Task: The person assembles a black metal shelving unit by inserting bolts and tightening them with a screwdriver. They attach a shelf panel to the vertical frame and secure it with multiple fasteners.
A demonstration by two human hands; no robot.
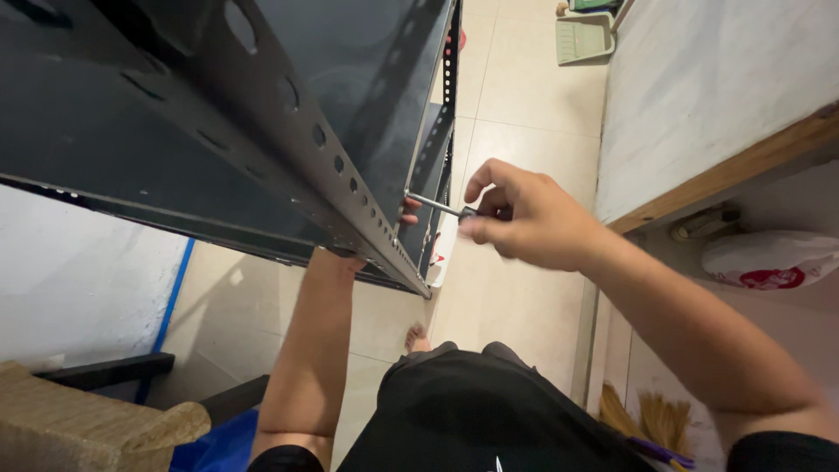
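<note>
Steel slotted-angle upright (350, 183), grey and perforated, part of a dark metal shelving rack (131, 131) seen from above; its black shelf panel (367, 61) already sits within the frame. Screwdriver (434, 205), slim metal shaft, tip set against the upright's outer face near its lower holes, handle closed in the right hand (524, 218) with fingers curled around it. Left hand (409, 210) reaches up behind the upright, mostly hidden; only fingertips show beside the shaft's tip, so its grip cannot be told. Fastening appears under way at this one joint; whether the other holes carry bolts cannot be made out. Surroundings: tiled floor (516, 96), green dustpan (584, 37), straw broom (651, 419), white plastic bag (769, 260), woven basket (79, 428).
</note>
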